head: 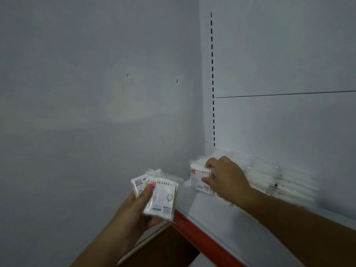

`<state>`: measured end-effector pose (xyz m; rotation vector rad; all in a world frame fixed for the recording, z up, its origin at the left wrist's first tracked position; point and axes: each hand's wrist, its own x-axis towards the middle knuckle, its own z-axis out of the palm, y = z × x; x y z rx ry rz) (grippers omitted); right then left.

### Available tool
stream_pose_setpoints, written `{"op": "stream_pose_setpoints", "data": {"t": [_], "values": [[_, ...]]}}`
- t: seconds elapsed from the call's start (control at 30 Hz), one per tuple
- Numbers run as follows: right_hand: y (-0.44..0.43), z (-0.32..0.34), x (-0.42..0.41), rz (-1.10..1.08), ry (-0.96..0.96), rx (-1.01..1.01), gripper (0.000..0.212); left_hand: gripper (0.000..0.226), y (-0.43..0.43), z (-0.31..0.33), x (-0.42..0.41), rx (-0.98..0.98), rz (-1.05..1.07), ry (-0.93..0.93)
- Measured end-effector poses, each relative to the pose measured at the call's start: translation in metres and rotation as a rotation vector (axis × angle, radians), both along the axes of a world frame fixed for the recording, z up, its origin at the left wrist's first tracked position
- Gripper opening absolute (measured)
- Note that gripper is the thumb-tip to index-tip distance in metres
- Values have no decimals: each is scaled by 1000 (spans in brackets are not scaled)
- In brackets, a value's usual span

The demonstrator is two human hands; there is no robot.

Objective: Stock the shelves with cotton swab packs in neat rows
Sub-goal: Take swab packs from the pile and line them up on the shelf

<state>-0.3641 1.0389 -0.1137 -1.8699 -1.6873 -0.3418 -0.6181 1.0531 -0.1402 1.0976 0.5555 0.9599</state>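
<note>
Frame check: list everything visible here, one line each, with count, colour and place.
held packs: at least two, clear with white swabs, fanned out just off the shelf's left end
front pack: one, clear and white, upright on the shelf at the row's left end
row of packs: count unclear from blur, white, along the back of the shelf
shelf: one, pale grey with a red front edge, lower right
slotted strip: one, black slots, upright above the shelf corner
wall: one, grey, left
left hand: one, grips the held packs
right hand: one, pinches the front pack
</note>
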Motion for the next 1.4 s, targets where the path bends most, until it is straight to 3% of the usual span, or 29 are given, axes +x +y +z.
{"op": "stream_pose_setpoints", "data": {"t": [0.13,0.2,0.3,0.4,0.47,0.57,0.7,0.8,0.97,1.07,1.13,1.2,1.4], "values": [[30,-12,3,-90,-319,-92,49,48,34,-2,9,-51,-48,-12],[29,-8,2,-63,-361,44,45,51,53,-1,18,-33,-102,4],[8,1,-7,36,-126,296,36,53,78,3,39,-17,-195,-3],[-14,8,-28,29,170,126,41,45,88,4,70,9,-321,15],[-20,5,-35,-56,216,11,35,45,91,2,88,15,-408,12],[-29,4,-30,-208,277,58,35,42,100,-6,107,-42,-371,-47],[-44,-12,-20,-446,137,42,38,14,119,-21,119,-215,-162,-56],[-36,-29,-24,-522,-98,9,41,11,120,-26,121,-172,-144,-37],[-27,-32,-39,-662,-134,96,46,18,117,-30,118,-4,-222,27],[-38,-32,-62,-601,63,267,50,27,113,-30,114,139,-250,-11],[-37,-34,-83,-484,279,229,57,34,108,-28,110,264,-304,-28],[-29,-39,-98,-404,430,153,61,27,102,-27,107,361,-370,-17],[-22,-47,-99,-493,568,238,58,16,99,-22,106,409,-445,41]]}}
